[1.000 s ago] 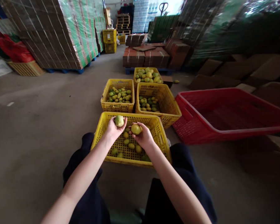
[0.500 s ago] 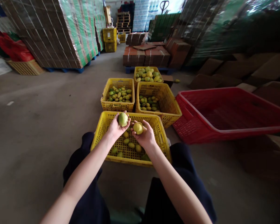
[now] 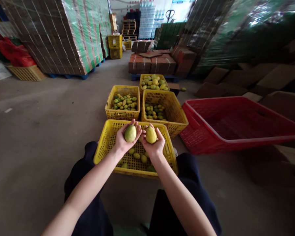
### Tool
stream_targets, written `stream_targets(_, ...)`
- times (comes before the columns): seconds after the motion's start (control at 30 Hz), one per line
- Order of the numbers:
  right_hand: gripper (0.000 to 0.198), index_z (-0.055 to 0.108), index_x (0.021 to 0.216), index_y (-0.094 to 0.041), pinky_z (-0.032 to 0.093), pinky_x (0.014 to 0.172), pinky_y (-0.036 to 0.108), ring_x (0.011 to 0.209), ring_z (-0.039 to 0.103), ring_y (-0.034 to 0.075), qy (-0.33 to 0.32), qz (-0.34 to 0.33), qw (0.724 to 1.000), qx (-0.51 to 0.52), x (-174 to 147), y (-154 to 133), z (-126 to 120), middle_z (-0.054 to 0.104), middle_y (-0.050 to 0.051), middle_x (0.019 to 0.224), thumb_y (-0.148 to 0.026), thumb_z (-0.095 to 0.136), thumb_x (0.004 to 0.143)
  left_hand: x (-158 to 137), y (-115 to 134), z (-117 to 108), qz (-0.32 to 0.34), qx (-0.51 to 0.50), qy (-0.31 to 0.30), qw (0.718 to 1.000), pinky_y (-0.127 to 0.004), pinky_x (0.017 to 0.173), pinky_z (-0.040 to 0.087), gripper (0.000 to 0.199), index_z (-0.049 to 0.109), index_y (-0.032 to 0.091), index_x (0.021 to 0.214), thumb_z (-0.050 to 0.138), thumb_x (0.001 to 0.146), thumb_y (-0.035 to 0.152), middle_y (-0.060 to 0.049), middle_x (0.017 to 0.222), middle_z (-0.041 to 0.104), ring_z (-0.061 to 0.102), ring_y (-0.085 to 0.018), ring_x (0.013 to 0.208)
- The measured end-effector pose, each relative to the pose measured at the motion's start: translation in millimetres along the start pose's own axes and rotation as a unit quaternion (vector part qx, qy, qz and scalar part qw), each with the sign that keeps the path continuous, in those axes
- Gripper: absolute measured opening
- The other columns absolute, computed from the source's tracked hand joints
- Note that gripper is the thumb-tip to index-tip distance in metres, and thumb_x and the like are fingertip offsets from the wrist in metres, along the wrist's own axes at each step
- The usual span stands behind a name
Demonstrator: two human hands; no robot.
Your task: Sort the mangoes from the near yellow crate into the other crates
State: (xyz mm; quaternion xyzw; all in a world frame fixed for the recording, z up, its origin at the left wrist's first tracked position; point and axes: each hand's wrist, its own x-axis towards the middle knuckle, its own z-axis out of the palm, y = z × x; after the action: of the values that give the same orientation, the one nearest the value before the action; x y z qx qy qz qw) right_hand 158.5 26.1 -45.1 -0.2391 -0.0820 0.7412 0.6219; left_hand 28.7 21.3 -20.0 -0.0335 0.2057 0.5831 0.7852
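My left hand (image 3: pixel 122 141) cradles a green mango (image 3: pixel 130 133) in its upturned palm, with the fingers curled round its far side. A yellower mango (image 3: pixel 151 135) rests in my right hand (image 3: pixel 155 148), palm up and fingers bent about it. The two hands are side by side, their fingertips close together. Both are above a yellow plastic crate (image 3: pixel 102 144) with perforated sides and floor. Several smaller green-yellow mangoes (image 3: pixel 137 156) lie on the crate's floor, partly hidden by my hands and forearms.
Beyond the near crate stand a left yellow crate (image 3: pixel 122 114), a right yellow crate (image 3: pixel 175 114) and a rear yellow crate (image 3: pixel 141 82), all holding mangoes. A large red crate (image 3: pixel 199 139) is at the right. Wrapped pallet stacks (image 3: pixel 88 36) and flattened cardboard (image 3: pixel 218 78) flank the floor.
Both hands have turned the mangoes so more of their length shows. They have drawn closer together, the left lower in the picture. The view has shifted slightly.
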Motion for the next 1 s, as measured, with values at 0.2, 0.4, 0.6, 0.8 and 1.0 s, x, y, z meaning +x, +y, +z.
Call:
stream_targets(0.2, 0.027, 0.068, 0.098, -0.022, 0.058, 0.065, 0.027, 0.086, 0.068, 0.017, 0.038, 0.018, 0.998, 0.050, -2, 3, 10, 0.073, 0.005, 0.100, -0.036, 0.049, 0.086, 6, -7, -5, 0.040, -0.020, 0.006, 0.999, -0.034, 0.073, 0.060, 0.034, 0.069, 0.015, 0.111, 0.045, 0.091, 0.026, -0.010, 0.101, 0.075, 0.071, -0.021, 0.087)
stream_targets(0.4, 0.018, 0.066, 0.091, -0.022, 0.056, 0.060, 0.021, 0.075, 0.065, 0.014, 0.021, 0.025, 0.997, 0.067, -3, -1, 13, 0.073, 0.002, 0.089, -0.034, 0.054, 0.083, 12, -13, 1, 0.045, -0.032, 0.000, 0.998, -0.029, 0.067, 0.059, 0.027, 0.070, 0.015, 0.100, 0.047, 0.090, 0.024, -0.008, 0.088, 0.074, 0.068, -0.016, 0.072)
stream_targets(0.6, 0.009, 0.061, 0.081, -0.021, 0.054, 0.055, 0.019, 0.060, 0.059, 0.010, 0.010, 0.026, 0.995, 0.099, 3, 1, 13, 0.069, -0.001, 0.077, -0.029, 0.056, 0.082, 17, -14, 3, 0.051, -0.033, -0.027, 0.998, -0.026, 0.065, 0.058, 0.024, 0.066, 0.016, 0.081, 0.045, 0.091, 0.022, -0.003, 0.073, 0.067, 0.065, -0.013, 0.065)
stream_targets(0.8, 0.005, 0.059, 0.080, -0.020, 0.053, 0.051, 0.018, 0.055, 0.058, 0.009, -0.020, 0.025, 0.991, 0.130, 13, 7, 10, 0.069, -0.001, 0.075, -0.024, 0.059, 0.079, 15, -12, 2, 0.040, -0.036, -0.040, 0.998, -0.023, 0.070, 0.056, 0.028, 0.064, 0.016, 0.076, 0.042, 0.092, 0.022, -0.001, 0.071, 0.064, 0.063, -0.011, 0.064)
stream_targets(1.0, 0.015, 0.064, 0.091, -0.018, 0.056, 0.054, 0.020, 0.061, 0.063, 0.011, 0.003, 0.045, 0.987, 0.157, 13, 7, 5, 0.073, 0.002, 0.080, -0.023, 0.053, 0.081, 13, -13, -1, 0.014, -0.039, -0.022, 0.999, -0.028, 0.073, 0.057, 0.028, 0.067, 0.015, 0.081, 0.042, 0.092, 0.023, -0.003, 0.074, 0.068, 0.065, -0.013, 0.066)
